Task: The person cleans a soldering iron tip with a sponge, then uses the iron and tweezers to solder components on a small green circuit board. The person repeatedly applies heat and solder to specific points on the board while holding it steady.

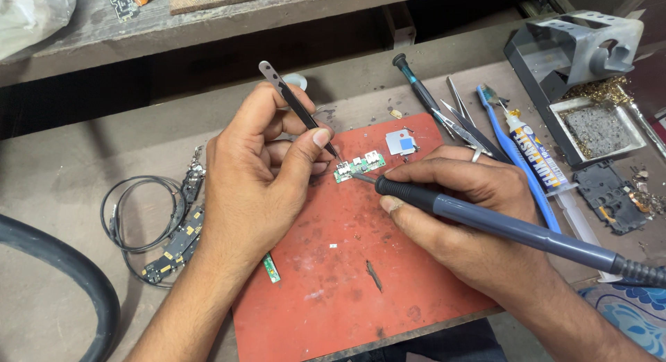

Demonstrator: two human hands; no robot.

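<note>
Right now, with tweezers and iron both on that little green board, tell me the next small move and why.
Probably keep the left hand pinning the small green circuit board with the black tweezers, since the grey soldering iron in the right hand has its tip at the board's edge.

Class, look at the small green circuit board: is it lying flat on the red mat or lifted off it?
Lying flat: the green circuit board rests on the red mat, tweezers and soldering iron tips touching it.
</note>
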